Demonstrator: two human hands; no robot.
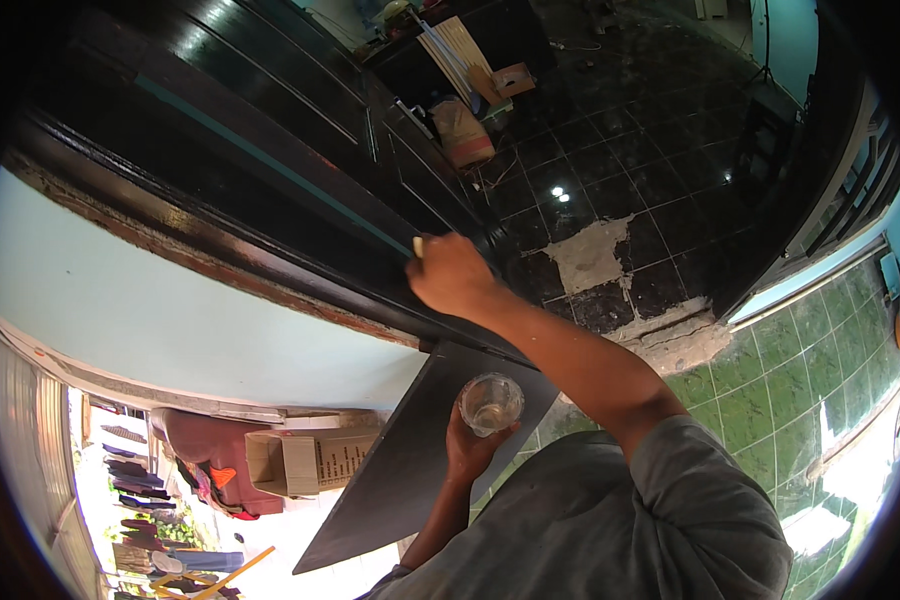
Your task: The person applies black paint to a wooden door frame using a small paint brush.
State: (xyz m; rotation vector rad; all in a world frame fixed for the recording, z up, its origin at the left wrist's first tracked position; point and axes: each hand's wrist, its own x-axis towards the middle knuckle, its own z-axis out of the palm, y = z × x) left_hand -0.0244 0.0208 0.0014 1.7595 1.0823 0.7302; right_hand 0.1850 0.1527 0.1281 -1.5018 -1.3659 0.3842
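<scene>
My left hand (473, 448) is wrapped round a clear plastic cup (492, 404) with a little clear-looking liquid low inside. The cup is held over a dark flat board (395, 470). Farther up, my right hand (453, 277) is closed at the dark, glossy door frame (300, 235). A short pale end of a stick-like thing (418, 245) pokes out of its fingers; the rest is hidden by the hand. A thin blue-green strip (270, 160) runs along the frame up to this hand.
Beyond the doorway lies a dark tiled floor (660, 180) with a bare cement patch (590, 255). A sack (462, 132) and wooden strips (455, 60) stand by the dark door panel (230, 60). At lower left are a cardboard box (315, 462) and a pale wall (190, 300).
</scene>
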